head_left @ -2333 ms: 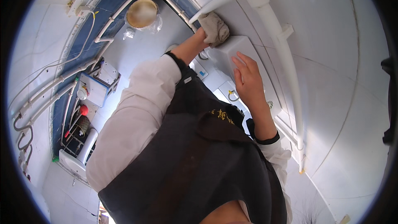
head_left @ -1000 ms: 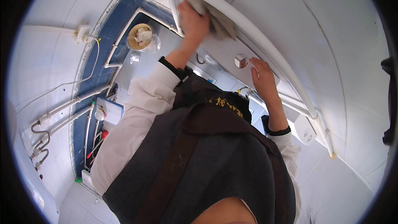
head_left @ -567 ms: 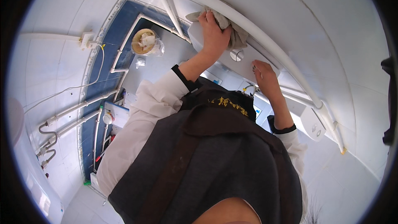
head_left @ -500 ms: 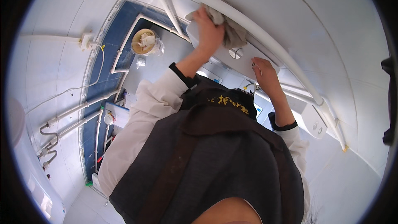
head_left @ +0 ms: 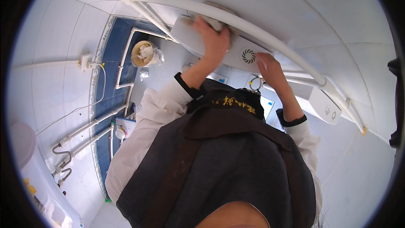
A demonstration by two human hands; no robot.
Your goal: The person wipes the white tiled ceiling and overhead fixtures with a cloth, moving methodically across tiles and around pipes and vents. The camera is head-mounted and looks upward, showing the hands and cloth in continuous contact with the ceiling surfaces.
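Observation:
A grey cloth is bunched under my left hand, whose fingers press it against a long white wall box. Part of the cloth reaches behind the white pipe along the wall. My right hand rests by the lower edge of the same box, beside its round green swirl mark. The fingers there are bent, with the thumb apart from them, and nothing shows between them.
A thick white pipe crosses just above the box. A second white box hangs to the right. On the floor at left stands a bin with a plastic liner. Thin pipes and a cable run along the left wall.
My left hand has shifted with the cloth, which is now more bunched and uncovers the box's left end and green mark. My right hand has come against the box edge. The view has shifted slightly.

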